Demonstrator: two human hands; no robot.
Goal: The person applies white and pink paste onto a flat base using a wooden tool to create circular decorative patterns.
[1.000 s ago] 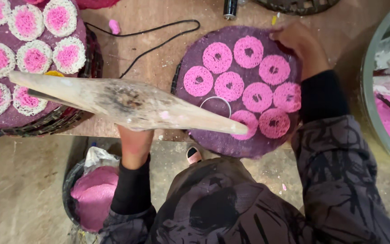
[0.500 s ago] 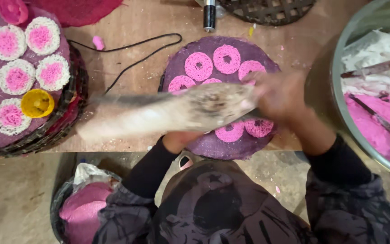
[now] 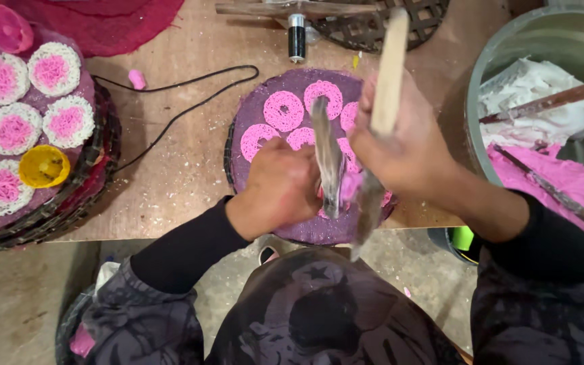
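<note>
A round purple woven mat [image 3: 265,101] lies on the wooden table, with several pink noodle rings [image 3: 283,110] on it. Over its near half I hold a wooden press with two long handles. My right hand [image 3: 407,152] is closed around the pale handle [image 3: 391,61], which points away from me. My left hand [image 3: 282,188] is a fist on the press beside the greyer handle [image 3: 327,159]. A bit of pink dough [image 3: 351,184] shows between my hands. The press body is mostly hidden by them.
At the left stands a stack of woven trays [image 3: 96,169] with white-and-pink discs, a yellow cup [image 3: 44,166] and a pink cup [image 3: 8,28]. A black cord [image 3: 184,94] crosses the table. A metal basin [image 3: 501,54] at right holds white and pink dough and sticks.
The press lay crosswise in front of me. Now it is turned end-on over the near part of the mat, and both hands have come together on it.
</note>
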